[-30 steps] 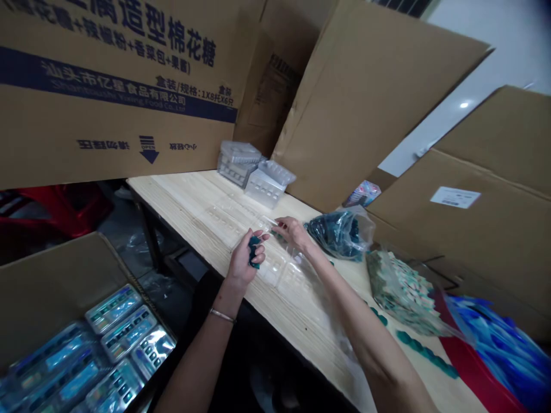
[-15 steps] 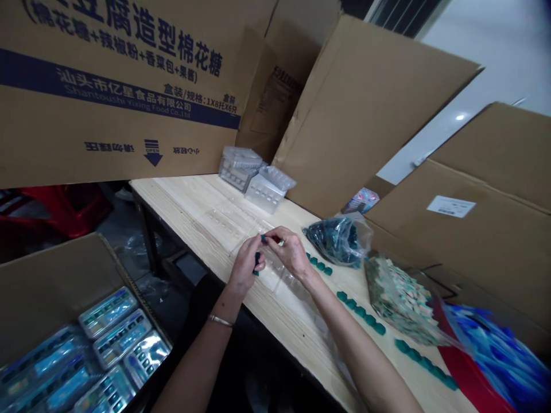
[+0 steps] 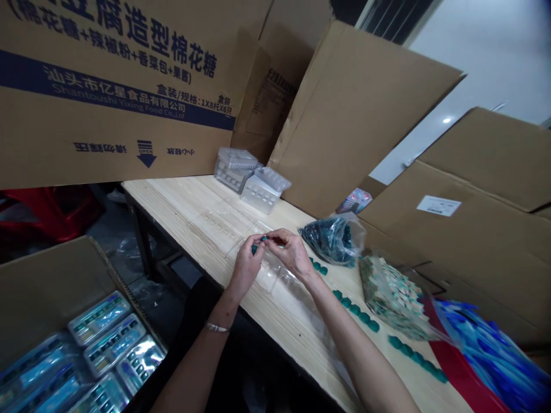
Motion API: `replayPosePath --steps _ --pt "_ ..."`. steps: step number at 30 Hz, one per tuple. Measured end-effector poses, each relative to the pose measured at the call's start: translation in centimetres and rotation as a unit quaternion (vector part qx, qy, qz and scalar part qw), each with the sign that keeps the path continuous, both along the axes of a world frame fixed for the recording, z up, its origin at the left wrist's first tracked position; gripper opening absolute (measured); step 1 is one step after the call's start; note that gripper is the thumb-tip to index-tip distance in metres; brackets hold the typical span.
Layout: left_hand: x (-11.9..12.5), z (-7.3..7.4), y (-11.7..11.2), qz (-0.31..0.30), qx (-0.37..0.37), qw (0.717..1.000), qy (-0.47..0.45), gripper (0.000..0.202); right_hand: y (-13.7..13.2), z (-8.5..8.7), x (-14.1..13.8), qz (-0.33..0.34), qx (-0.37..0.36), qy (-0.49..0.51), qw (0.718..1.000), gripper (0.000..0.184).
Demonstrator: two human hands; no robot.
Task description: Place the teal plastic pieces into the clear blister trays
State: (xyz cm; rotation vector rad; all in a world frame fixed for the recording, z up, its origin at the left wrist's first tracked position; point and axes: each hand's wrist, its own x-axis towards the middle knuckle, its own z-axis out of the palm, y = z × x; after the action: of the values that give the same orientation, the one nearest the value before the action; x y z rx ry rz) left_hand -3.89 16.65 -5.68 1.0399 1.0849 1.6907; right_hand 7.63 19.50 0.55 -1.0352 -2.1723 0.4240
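Observation:
Over the table (image 3: 166, 198), my left hand (image 3: 245, 267) is closed around a dark green strip of pieces (image 3: 255, 249), mostly hidden by its fingers. My right hand (image 3: 290, 252) meets it at the fingertips, pinching a small green end (image 3: 264, 238) there. I cannot tell if that end is joined to the strip. Beneath and beside the hands lie clear plastic trays (image 3: 219, 225), flat on the wood. Similar green strips (image 3: 355, 311) rest in a row by my right forearm, with another strip (image 3: 417, 359) nearer me.
Stacked clear trays (image 3: 260, 194) stand at the back. A bag of dark green pieces (image 3: 329, 238), a bag of pale pieces (image 3: 390, 292) and blue packets (image 3: 491, 344) line the right side. An open carton at lower left holds filled packs (image 3: 115, 345). Large cardboard boxes (image 3: 365, 115) surround the table.
Both hands have drawn closer together at the fingertips. Less of the green strip shows below my left fingers. The whole view has shifted slightly.

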Motion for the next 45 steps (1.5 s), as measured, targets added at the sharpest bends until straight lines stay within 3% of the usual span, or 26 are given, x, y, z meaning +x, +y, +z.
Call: replayPosePath --steps 4,9,13,18,20,22,26,30,34,38,42,45 --pt "0.0 0.1 -0.1 -0.007 0.008 0.998 0.056 0.022 -0.2 0.1 0.1 0.004 0.032 -0.019 0.999 0.016" --pt "0.2 0.1 -0.1 -0.017 0.006 1.000 0.001 0.020 -0.3 -0.3 0.2 -0.035 0.059 -0.031 0.997 0.017" --pt "0.3 0.1 0.0 -0.007 0.008 0.999 -0.048 0.015 -1.2 -0.5 -0.1 -0.015 0.093 -0.084 0.992 0.020" --pt "0.1 0.2 0.0 0.029 0.048 0.998 -0.017 0.022 -1.6 -0.7 -0.2 -0.020 0.094 -0.070 0.993 0.019" --pt "-0.1 0.3 0.0 0.032 0.052 0.998 0.000 0.021 -1.2 -0.6 0.0 -0.036 0.047 -0.023 0.998 0.017" --pt "-0.3 0.4 0.0 0.033 0.057 0.998 0.009 0.020 -0.6 -0.2 0.2 -0.055 -0.047 0.039 0.997 0.021" --pt "-0.5 0.3 0.0 0.025 0.066 0.997 0.029 0.019 0.1 0.4 0.4 -0.035 -0.246 0.112 0.962 0.033" --pt "-0.5 0.0 0.1 0.022 0.060 0.997 0.033 0.014 0.6 0.1 0.5 -0.020 -0.289 0.151 0.945 0.035" --pt "-1.0 -0.3 0.3 0.009 0.002 0.995 -0.098 0.015 3.3 -1.1 1.1 -0.065 -0.200 0.147 0.967 0.032" --pt "-1.9 -0.3 0.6 -0.068 -0.042 0.960 -0.270 0.027 7.1 -3.0 1.2 -0.107 -0.064 0.043 0.991 0.023" --pt "-2.5 -0.1 0.6 -0.095 -0.045 0.938 -0.332 0.031 8.9 -4.6 0.7 -0.110 0.011 -0.085 0.990 0.019" --pt "-2.6 0.1 0.6 -0.104 -0.054 0.930 -0.348 0.031 9.0 -5.1 0.2 -0.110 0.020 -0.138 0.984 0.017"
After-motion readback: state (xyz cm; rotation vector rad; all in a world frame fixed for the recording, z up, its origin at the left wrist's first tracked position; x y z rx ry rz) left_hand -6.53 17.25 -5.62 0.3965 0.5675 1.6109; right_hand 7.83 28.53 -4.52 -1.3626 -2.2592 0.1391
